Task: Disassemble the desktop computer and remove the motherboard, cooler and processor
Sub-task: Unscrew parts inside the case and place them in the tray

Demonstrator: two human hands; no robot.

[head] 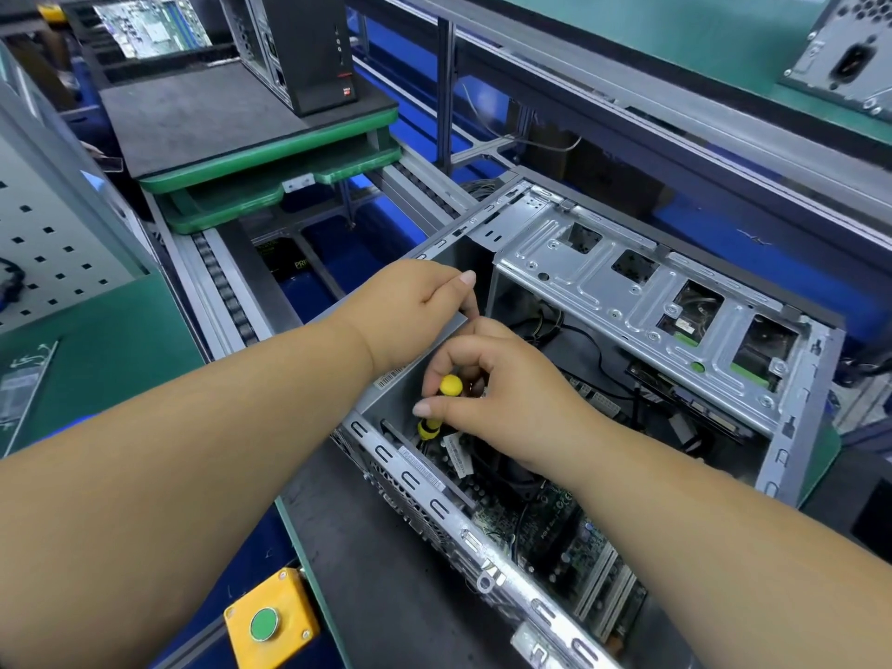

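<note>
- Open desktop computer case (642, 301) lies on its side on a dark work mat (386, 548), filling the 3–5 o'clock part of the view.
- Left hand (410, 306) rests on the grey power supply box (415, 379) at the case's 10 o'clock corner; fingers curl over its top edge, gripping it.
- Right hand (502, 393) sits at centre, just at 5 o'clock of the left hand; thumb and fingers pinch a yellow-and-black screwdriver (441, 408).
- Screwdriver stands nearly upright, yellow cap up, tip pointing down into the case; tip contact point hidden.
- Motherboard (555, 533) is inside the case, green board visible at 5 o'clock of the right hand, beneath the forearm.
- Black cooler (511, 470) sits on the board, mostly covered by the right wrist; processor not visible.
- Silver drive cage (627, 292) spans the case at 2 o'clock of the hands; black cables (593, 350) run under it.
- Yellow button box with a green button (265, 620) at 7 o'clock, beside the mat.
- Green-edged pallet (270, 152) at 11 o'clock carries a black tower PC (309, 45).
- Loose motherboard (152, 26) in a black tray at far 11 o'clock.
- Grey pegboard (53, 243) at 9 o'clock.
- Silver power supply unit (849, 55) on the shelf at 1 o'clock.
</note>
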